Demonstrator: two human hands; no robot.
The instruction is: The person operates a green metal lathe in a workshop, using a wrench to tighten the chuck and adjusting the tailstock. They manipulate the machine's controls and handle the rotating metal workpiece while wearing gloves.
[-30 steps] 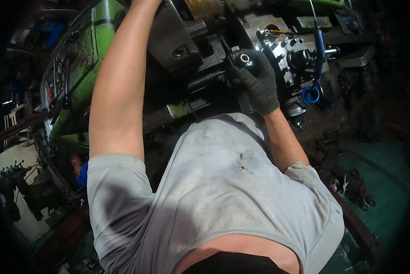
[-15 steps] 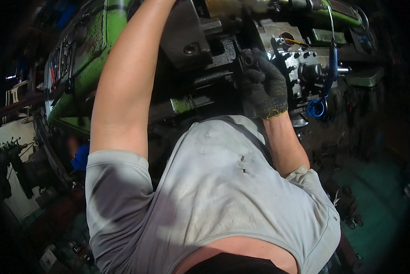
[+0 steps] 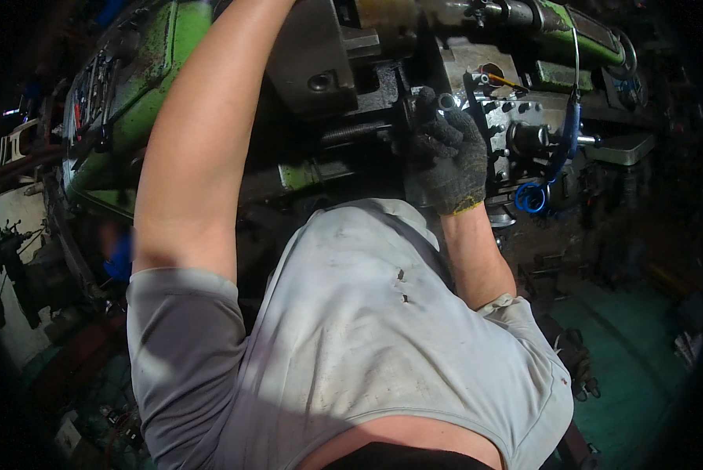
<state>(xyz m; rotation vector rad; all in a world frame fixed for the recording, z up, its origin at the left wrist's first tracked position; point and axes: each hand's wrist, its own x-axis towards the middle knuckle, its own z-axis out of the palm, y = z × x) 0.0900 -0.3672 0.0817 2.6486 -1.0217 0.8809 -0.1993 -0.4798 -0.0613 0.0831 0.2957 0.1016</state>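
My right hand (image 3: 452, 160), in a dark knit glove with a yellow cuff edge, is closed with its fingers curled. From the top of its grip shows the round, hollow end of a metal tube (image 3: 445, 103); the rest of this piece is hidden by the glove. Just left of the hand run a threaded rod (image 3: 357, 133) and dark machine parts. My left arm (image 3: 199, 133) reaches up past a large dark metal block (image 3: 308, 66) with a recessed bolt. The left hand lies beyond the upper edge of the picture.
A green lathe (image 3: 187, 35) spans the top. Right of my hand stands a bolted tool post (image 3: 516, 121), with a yellow stick (image 3: 507, 82) behind it. A blue-handled hook (image 3: 568, 129) hangs there. Hand tools (image 3: 93, 102) lie far left.
The tube end in my right hand has turned and now catches the light, showing its bright ring. The whole view has shifted slightly; my left arm remains stretched upward.
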